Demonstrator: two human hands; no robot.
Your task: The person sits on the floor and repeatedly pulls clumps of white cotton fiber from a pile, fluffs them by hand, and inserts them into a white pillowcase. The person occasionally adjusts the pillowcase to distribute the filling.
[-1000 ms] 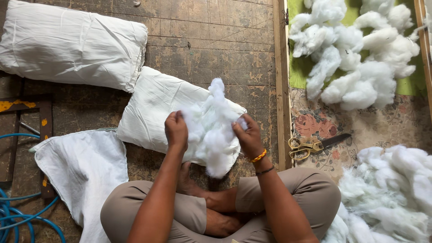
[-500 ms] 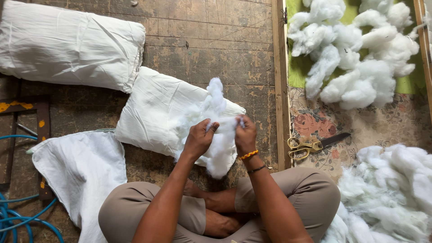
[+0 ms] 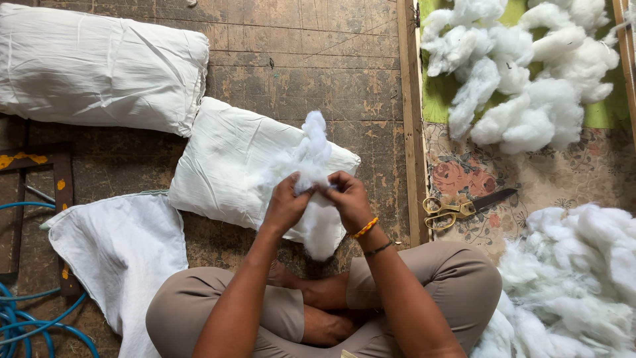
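I sit cross-legged on a wooden floor. My left hand (image 3: 286, 204) and my right hand (image 3: 348, 199) are close together, both pinching a clump of white fibre stuffing (image 3: 311, 154) held above my lap. The clump rises above my fingers and hangs below them. A stuffed white pillow (image 3: 232, 162) lies on the floor right behind the clump. An orange band and a dark band circle my right wrist.
A second stuffed pillow (image 3: 99, 66) lies at the far left. An empty white cloth case (image 3: 119, 252) lies by my left knee. Gold-handled scissors (image 3: 457, 207) rest on a floral mat. Stuffing piles sit at the far right (image 3: 523, 73) and near right (image 3: 576, 272). Blue hose (image 3: 26, 325) coils bottom left.
My hands have come together from either side of the clump to its middle, and the clump is now drawn narrower and taller.
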